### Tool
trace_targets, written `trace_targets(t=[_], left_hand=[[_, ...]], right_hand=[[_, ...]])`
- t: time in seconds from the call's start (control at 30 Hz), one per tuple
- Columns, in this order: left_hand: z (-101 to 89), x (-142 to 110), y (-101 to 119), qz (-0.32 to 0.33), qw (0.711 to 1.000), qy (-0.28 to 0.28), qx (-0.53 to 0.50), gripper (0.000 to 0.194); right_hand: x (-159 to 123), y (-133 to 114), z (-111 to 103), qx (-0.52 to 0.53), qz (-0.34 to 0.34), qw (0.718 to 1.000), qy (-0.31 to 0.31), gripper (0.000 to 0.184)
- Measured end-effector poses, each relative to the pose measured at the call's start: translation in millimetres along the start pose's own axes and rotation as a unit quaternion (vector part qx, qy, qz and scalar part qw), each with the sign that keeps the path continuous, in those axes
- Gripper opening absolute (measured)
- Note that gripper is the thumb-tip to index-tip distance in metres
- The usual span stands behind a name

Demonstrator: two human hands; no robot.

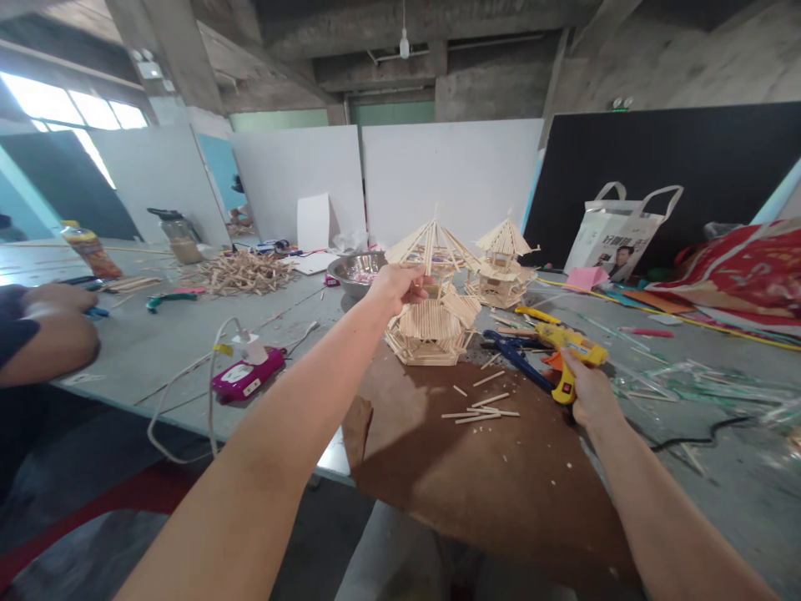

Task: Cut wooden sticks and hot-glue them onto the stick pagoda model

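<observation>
A pavilion model [431,330] built of thin wooden sticks stands on a brown board [425,442]. My left hand [404,286] reaches to its upper part, fingers closed at the sticks just under the peaked, partly open roof [435,242]. Exactly which stick they grip is hidden. In my right hand [591,388] is a yellow hot glue gun [572,351], held to the right of the model. Blue-handled pliers [519,359] lie between the glue gun and the model. Several loose sticks [481,411] are scattered on the board in front.
Behind stands a second stick pavilion [501,263], near a metal bowl [356,275]. A heap of sticks [244,273] and a purple power strip [247,376] with cables lie left. Another person's arm [50,330] rests far left. Clear plastic-like strips [682,380] and a paper bag [617,229] are right.
</observation>
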State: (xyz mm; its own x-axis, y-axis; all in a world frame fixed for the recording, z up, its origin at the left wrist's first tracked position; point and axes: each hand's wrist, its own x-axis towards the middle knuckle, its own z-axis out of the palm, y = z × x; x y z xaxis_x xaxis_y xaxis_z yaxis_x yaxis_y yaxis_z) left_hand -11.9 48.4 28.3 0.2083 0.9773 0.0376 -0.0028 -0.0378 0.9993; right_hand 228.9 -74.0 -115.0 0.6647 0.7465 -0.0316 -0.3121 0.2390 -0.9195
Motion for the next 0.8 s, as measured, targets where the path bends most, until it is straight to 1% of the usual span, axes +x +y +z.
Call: trace_targets(t=[0.07,0.13,0.2,0.23,0.27,0.3,0.37,0.43,0.53,0.6,0.7,0.8], left_hand=[[-1.7,-5,-1,0.014,1.0,0.009,0.014,0.018],[-4.1,-16,-6,0.049,0.998,0.035,0.03,0.017],[-4.9,-33,-14,0.107,0.991,0.074,0.042,0.016],[-3.7,-42,-20,0.13,0.987,0.08,0.046,0.017],[-1.3,-52,-27,0.139,0.986,0.077,0.041,0.017],[2.5,-61,-36,0.127,0.99,0.048,0.032,0.018],[13.0,-74,-55,0.064,0.997,-0.049,0.004,0.019],[24.9,-79,-75,0.008,0.992,-0.122,-0.012,0.019],[37.9,-76,-100,-0.024,0.987,-0.156,-0.021,0.017],[41.0,-71,-111,-0.039,0.984,-0.171,-0.028,0.018],[39.8,-68,-119,-0.067,0.977,-0.195,-0.048,0.021],[37.5,-71,-120,-0.094,0.972,-0.206,-0.065,0.021]], right_hand=[[1,0,0,-0.001,-0.002,1.0,-0.001,0.033],[1,1,0,-0.002,-0.004,1.0,0.003,0.034],[1,1,1,0.001,-0.018,1.0,0.009,0.036],[0,1,1,0.003,-0.03,1.0,0.008,0.037],[-1,1,2,0.005,-0.044,0.999,0.003,0.038],[-3,1,3,0.006,-0.057,0.998,-0.008,0.038],[-7,-1,5,0.003,-0.08,0.996,-0.048,0.037],[-12,-4,7,-0.004,-0.098,0.991,-0.092,0.036],[-19,-5,9,-0.013,-0.125,0.983,-0.131,0.034],[-22,-4,10,-0.029,-0.137,0.979,-0.15,0.033],[-26,-3,12,-0.056,-0.147,0.974,-0.166,0.033],[-28,-1,14,-0.056,-0.151,0.971,-0.178,0.033]])
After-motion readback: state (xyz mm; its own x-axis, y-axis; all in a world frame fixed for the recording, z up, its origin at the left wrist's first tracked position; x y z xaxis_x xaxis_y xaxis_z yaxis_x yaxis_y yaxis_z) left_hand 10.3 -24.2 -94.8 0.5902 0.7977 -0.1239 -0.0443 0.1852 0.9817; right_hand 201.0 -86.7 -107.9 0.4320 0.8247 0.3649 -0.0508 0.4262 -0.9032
